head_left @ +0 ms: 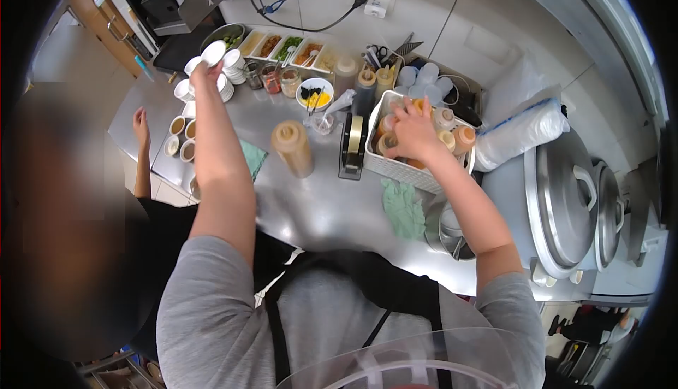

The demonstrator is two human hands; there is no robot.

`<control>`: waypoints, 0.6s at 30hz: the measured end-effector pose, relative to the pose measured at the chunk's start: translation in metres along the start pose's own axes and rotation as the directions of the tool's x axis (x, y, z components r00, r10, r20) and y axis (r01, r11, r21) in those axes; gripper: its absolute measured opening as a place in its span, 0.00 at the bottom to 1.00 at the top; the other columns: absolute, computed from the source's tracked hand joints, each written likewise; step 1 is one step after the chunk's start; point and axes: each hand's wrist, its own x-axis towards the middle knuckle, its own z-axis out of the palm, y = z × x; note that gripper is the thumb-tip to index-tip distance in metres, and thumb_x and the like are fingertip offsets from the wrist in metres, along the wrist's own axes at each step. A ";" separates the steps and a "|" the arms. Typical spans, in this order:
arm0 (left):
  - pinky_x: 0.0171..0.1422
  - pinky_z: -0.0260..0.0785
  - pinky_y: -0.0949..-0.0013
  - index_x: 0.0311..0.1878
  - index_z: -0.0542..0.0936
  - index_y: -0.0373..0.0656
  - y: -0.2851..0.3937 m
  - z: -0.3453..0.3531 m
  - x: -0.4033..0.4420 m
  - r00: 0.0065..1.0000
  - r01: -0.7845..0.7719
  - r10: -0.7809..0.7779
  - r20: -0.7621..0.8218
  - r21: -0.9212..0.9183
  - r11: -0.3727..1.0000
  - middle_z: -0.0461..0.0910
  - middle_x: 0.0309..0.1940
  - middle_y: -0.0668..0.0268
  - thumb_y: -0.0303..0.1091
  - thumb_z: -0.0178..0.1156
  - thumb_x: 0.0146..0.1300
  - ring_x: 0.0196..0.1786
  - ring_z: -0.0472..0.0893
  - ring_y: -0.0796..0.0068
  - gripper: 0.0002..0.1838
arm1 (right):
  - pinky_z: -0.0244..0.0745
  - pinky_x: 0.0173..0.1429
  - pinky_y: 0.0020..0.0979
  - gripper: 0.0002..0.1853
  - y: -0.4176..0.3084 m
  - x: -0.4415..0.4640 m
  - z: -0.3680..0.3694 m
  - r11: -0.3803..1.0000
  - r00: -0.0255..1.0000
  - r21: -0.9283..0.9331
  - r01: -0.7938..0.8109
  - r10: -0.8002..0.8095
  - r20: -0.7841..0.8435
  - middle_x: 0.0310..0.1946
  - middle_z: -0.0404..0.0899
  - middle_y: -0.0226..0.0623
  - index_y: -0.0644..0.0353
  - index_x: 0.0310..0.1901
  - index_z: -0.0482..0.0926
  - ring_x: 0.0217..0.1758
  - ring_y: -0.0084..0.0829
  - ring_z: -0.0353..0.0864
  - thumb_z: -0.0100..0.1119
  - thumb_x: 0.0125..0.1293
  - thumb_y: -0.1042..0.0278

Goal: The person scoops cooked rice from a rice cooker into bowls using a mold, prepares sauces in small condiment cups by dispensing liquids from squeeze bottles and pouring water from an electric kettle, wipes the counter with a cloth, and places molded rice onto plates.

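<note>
My left hand is closed on a small white cup or lid at the stacks of white cups. My right hand reaches into a white basket of squeeze bottles, its fingers spread over the bottle tops; whether it grips one is hard to make out. An orange-capped bottle stands at the basket's right side. Between my arms a tan squeeze bottle stands on the steel table, with a tape dispenser beside the basket.
Topping trays, glass jars and a bowl line the back. Filled cups stand left, near a co-worker's hand. Green cloths lie on the table. Large lidded pots and a plastic roll are right.
</note>
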 end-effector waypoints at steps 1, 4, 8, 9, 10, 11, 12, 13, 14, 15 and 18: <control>0.42 0.78 0.52 0.46 0.63 0.25 0.000 0.009 -0.026 0.996 0.077 -0.078 0.044 0.015 0.997 0.69 0.45 0.43 0.18 0.43 0.54 0.44 0.76 0.45 0.15 | 0.33 0.67 0.59 0.34 -0.001 -0.004 0.000 1.000 1.000 -0.001 0.009 -0.009 -0.003 0.62 0.58 0.36 0.58 0.47 0.76 0.69 0.41 0.47 0.64 0.39 0.44; 0.40 0.80 0.62 0.42 0.68 0.27 -0.004 0.029 -0.144 0.938 0.025 -0.103 0.330 0.234 0.972 0.72 0.39 0.49 0.22 0.48 0.54 0.41 0.78 0.56 0.12 | 0.30 0.66 0.63 0.34 -0.002 -0.015 -0.001 0.997 0.997 0.071 -0.030 0.034 -0.064 0.63 0.57 0.33 0.57 0.50 0.74 0.70 0.40 0.46 0.65 0.39 0.49; 0.35 0.80 0.66 0.49 0.68 0.29 -0.019 0.035 -0.270 0.810 0.038 -0.258 0.527 0.391 0.920 0.75 0.40 0.52 0.24 0.49 0.59 0.40 0.80 0.61 0.15 | 0.32 0.65 0.63 0.27 0.010 -0.041 -0.004 0.968 0.972 0.240 -0.076 0.125 -0.198 0.61 0.59 0.34 0.55 0.42 0.79 0.68 0.39 0.49 0.65 0.37 0.52; 0.37 0.79 0.64 0.51 0.68 0.29 -0.023 0.032 -0.293 0.780 0.053 -0.298 0.551 0.417 0.907 0.75 0.41 0.52 0.25 0.49 0.59 0.41 0.79 0.61 0.16 | 0.32 0.65 0.63 0.27 0.016 -0.051 -0.007 0.967 0.972 0.240 -0.080 0.129 -0.195 0.61 0.59 0.34 0.55 0.42 0.79 0.68 0.39 0.49 0.65 0.37 0.52; 0.38 0.79 0.63 0.51 0.67 0.30 -0.028 0.028 -0.312 0.747 0.093 -0.333 0.575 0.407 0.909 0.75 0.42 0.52 0.25 0.48 0.60 0.41 0.79 0.61 0.16 | 0.33 0.65 0.63 0.26 0.022 -0.062 -0.014 0.940 0.940 0.333 -0.080 0.182 -0.288 0.60 0.60 0.35 0.56 0.40 0.79 0.67 0.39 0.52 0.66 0.37 0.52; 0.40 0.79 0.62 0.52 0.67 0.30 -0.032 0.022 -0.329 0.714 0.132 -0.366 0.597 0.398 0.908 0.74 0.42 0.52 0.25 0.48 0.60 0.42 0.79 0.61 0.16 | 0.34 0.65 0.63 0.25 0.028 -0.072 -0.023 0.904 0.897 0.422 -0.067 0.240 -0.372 0.59 0.61 0.35 0.57 0.38 0.79 0.66 0.39 0.54 0.66 0.36 0.52; 0.42 0.78 0.62 0.52 0.67 0.31 -0.035 0.016 -0.344 0.686 0.169 -0.412 0.600 0.419 0.892 0.74 0.44 0.52 0.25 0.47 0.60 0.43 0.78 0.61 0.17 | 0.33 0.65 0.63 0.25 0.035 -0.081 -0.033 0.871 0.856 0.489 -0.040 0.283 -0.434 0.59 0.61 0.36 0.58 0.36 0.79 0.64 0.40 0.56 0.66 0.35 0.52; 0.44 0.77 0.61 0.53 0.66 0.31 -0.038 0.009 -0.357 0.655 0.207 -0.459 0.600 0.442 0.873 0.74 0.45 0.52 0.26 0.47 0.61 0.44 0.78 0.61 0.17 | 0.33 0.65 0.62 0.24 0.043 -0.089 -0.043 0.834 0.809 0.552 -0.008 0.330 -0.486 0.59 0.61 0.36 0.58 0.34 0.79 0.63 0.41 0.58 0.66 0.34 0.52; 0.47 0.76 0.61 0.55 0.64 0.31 -0.039 0.003 -0.371 0.614 0.250 -0.498 0.612 0.447 0.859 0.73 0.47 0.52 0.26 0.47 0.61 0.47 0.77 0.61 0.19 | 0.47 0.64 0.52 0.24 0.049 -0.097 -0.054 0.836 0.727 0.543 0.074 0.328 -0.603 0.53 0.68 0.38 0.59 0.39 0.75 0.57 0.39 0.67 0.67 0.41 0.54; 0.47 0.76 0.61 0.55 0.64 0.31 -0.042 -0.004 -0.379 0.609 0.257 -0.506 0.611 0.451 0.855 0.73 0.47 0.52 0.26 0.47 0.61 0.47 0.77 0.61 0.19 | 0.47 0.64 0.52 0.24 0.047 -0.106 -0.063 0.835 0.730 0.546 0.065 0.333 -0.597 0.53 0.68 0.38 0.59 0.39 0.75 0.57 0.39 0.67 0.67 0.41 0.54; 0.48 0.75 0.61 0.56 0.64 0.31 -0.055 -0.025 -0.402 0.501 0.378 -0.598 0.625 0.464 0.801 0.73 0.47 0.53 0.26 0.50 0.60 0.49 0.76 0.63 0.20 | 0.66 0.52 0.26 0.25 0.026 -0.125 -0.064 0.034 0.717 0.879 0.476 0.563 -0.410 0.41 0.75 0.35 0.63 0.51 0.65 0.46 0.25 0.73 0.63 0.54 0.64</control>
